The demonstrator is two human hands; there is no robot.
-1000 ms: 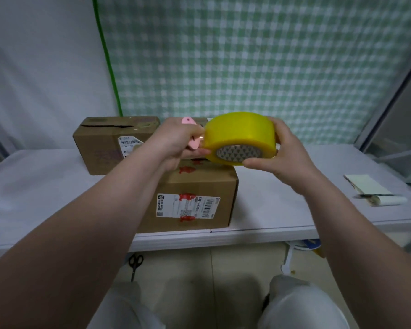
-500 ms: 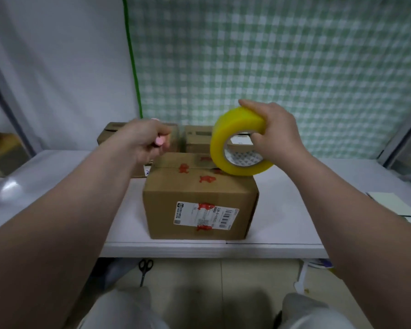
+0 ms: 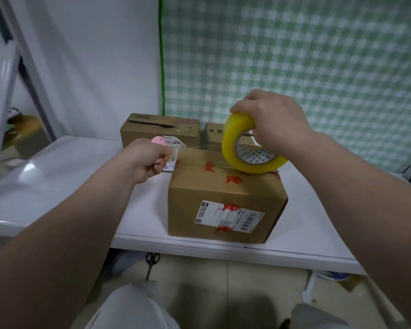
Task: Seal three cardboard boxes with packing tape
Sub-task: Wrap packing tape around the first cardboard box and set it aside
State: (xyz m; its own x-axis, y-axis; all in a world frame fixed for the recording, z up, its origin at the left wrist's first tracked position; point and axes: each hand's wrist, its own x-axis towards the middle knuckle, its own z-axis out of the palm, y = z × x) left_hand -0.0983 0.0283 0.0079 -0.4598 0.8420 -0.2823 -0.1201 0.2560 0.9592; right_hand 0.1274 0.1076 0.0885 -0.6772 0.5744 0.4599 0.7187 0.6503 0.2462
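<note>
Yellow tape roll [image 3: 230, 143] is gripped by the right hand [image 3: 278, 122] atop the front box [image 3: 188, 210]; the tape end [image 3: 176, 154] is pinched by the left hand [image 3: 147, 160], just left of it.

**Both arms reached forward, each hand closed on something**

The left arm is extended from the lower left, forearm bare. The left hand [image 3: 150, 160] is curled into a fist, with a pink object [image 3: 157, 140] clasped inside it and the loose tape end [image 3: 175, 155] pinched at its fingertips. The right arm is extended from the lower right. The right hand [image 3: 275, 122] is held higher than the left, its fingers curled over the rim of the tape roll [image 3: 233, 138] and partly tucked into the core.
</note>
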